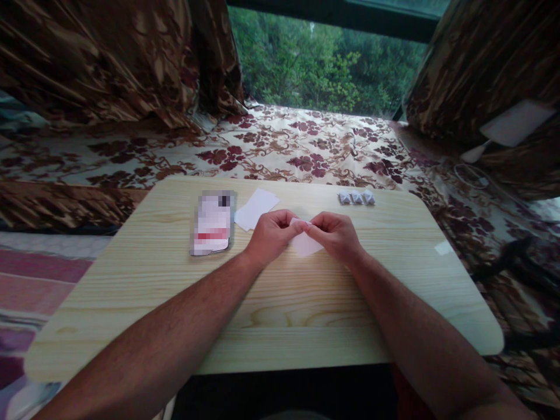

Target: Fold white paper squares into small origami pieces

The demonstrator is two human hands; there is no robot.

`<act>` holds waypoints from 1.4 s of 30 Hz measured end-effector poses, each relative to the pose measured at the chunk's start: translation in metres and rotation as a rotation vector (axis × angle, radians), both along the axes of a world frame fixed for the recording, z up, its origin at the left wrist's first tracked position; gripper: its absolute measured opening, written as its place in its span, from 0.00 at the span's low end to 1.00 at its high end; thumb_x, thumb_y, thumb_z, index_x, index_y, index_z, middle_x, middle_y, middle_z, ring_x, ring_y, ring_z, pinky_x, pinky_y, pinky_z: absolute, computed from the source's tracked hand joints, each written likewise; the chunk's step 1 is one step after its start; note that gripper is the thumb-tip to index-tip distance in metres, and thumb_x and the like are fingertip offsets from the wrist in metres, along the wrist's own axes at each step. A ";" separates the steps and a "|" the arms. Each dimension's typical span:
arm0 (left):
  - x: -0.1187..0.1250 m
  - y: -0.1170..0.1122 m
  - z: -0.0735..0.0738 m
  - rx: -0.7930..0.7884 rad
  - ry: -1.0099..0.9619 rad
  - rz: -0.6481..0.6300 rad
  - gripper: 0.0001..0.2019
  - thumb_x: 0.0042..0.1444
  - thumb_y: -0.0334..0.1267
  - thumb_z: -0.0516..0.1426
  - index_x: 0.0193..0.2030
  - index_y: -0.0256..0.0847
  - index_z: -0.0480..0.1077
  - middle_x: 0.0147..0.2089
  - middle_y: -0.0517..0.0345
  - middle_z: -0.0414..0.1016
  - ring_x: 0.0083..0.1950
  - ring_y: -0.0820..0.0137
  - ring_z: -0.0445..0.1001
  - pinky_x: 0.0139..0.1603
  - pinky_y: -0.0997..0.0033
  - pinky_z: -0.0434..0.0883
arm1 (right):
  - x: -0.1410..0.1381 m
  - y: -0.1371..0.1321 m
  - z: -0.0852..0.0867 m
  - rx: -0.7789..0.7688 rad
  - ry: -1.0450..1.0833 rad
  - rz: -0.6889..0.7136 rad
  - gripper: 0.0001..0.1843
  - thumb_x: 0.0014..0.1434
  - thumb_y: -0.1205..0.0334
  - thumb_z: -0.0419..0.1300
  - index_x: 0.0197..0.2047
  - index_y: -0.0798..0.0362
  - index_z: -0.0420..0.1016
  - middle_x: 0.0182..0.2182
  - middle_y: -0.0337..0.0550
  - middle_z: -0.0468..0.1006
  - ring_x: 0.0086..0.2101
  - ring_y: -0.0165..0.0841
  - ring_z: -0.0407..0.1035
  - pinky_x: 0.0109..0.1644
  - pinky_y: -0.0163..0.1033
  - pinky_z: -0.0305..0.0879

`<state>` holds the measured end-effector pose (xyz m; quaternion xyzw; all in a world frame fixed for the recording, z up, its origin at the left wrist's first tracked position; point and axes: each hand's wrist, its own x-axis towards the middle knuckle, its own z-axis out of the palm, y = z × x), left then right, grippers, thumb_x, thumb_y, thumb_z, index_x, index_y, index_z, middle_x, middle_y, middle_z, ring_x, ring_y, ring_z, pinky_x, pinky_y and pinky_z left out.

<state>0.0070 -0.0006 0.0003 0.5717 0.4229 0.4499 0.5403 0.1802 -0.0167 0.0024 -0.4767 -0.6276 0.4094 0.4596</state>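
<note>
Between my two hands is a small sheet of white paper (307, 245), pinched along its far edge just above the table. My left hand (276, 230) grips its upper left side between thumb and fingers. At the upper right side, my right hand (335, 233) pinches it too, the two thumbs nearly meeting. The far edge looks folded or bent, though my fingers partly hide it. Beyond my left hand lie overlapping white paper sheets (258, 205). Three small folded paper shapes (357, 198) with raised points sit in a row past my right hand.
A pixelated phone-shaped item (213, 221) lies left on the pale wooden table (144, 274). A small white patch (443, 248) shows near the table's right edge. Behind are a floral-covered ledge (306, 146), brown curtains (131, 58) and a window; a white lamp (516, 123) stands right.
</note>
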 end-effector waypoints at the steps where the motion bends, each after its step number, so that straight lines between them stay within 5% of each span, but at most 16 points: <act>1: 0.000 0.000 0.000 -0.003 -0.001 0.002 0.15 0.47 0.45 0.67 0.27 0.35 0.72 0.22 0.62 0.69 0.23 0.78 0.62 0.23 0.77 0.57 | 0.000 0.000 0.000 -0.002 0.002 0.002 0.18 0.53 0.49 0.67 0.25 0.55 0.72 0.18 0.34 0.65 0.20 0.24 0.54 0.21 0.33 0.47; 42: 0.003 -0.003 0.006 0.012 0.044 0.031 0.13 0.48 0.44 0.65 0.26 0.35 0.73 0.21 0.63 0.66 0.22 0.78 0.59 0.23 0.76 0.55 | 0.001 0.002 0.000 -0.053 0.054 -0.022 0.12 0.53 0.55 0.64 0.27 0.55 0.74 0.20 0.36 0.70 0.20 0.25 0.59 0.22 0.32 0.52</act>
